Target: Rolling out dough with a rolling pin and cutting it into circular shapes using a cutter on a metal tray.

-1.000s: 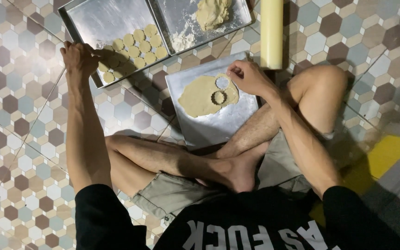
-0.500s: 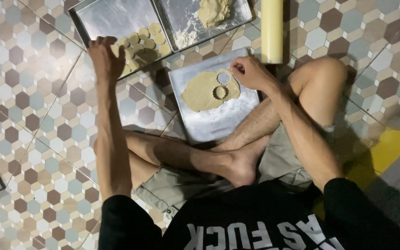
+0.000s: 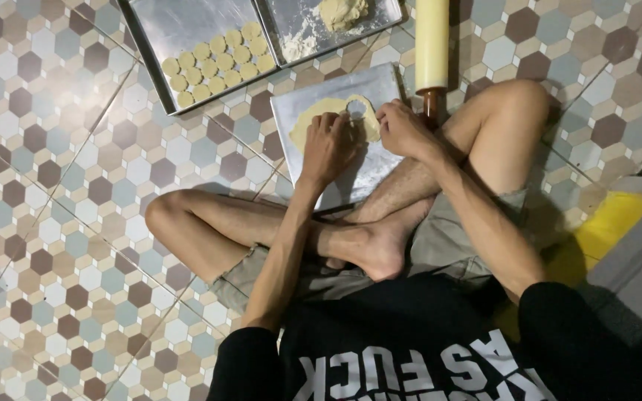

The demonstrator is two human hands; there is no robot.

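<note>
— Two hands over the small metal tray (image 3: 351,174), then? How do the arms lie?

— Both reach forward across the crossed legs. The left hand (image 3: 328,148) lies palm down, fingers spread flat on the rolled dough sheet (image 3: 313,119) on that tray. The right hand (image 3: 403,130) is curled at the sheet's right edge, beside a round cut-out hole (image 3: 356,110); whether it grips anything I cannot tell.

— Are the hands touching?

— No, close but apart.

— And beyond the tray?

— Just right of it lies a cream rolling pin (image 3: 432,44). Farther off to the left, a larger tray (image 3: 187,30) holds rows of small dough rounds (image 3: 217,59); right of that, another tray (image 3: 313,18) carries a dough lump (image 3: 342,12) and flour.
</note>
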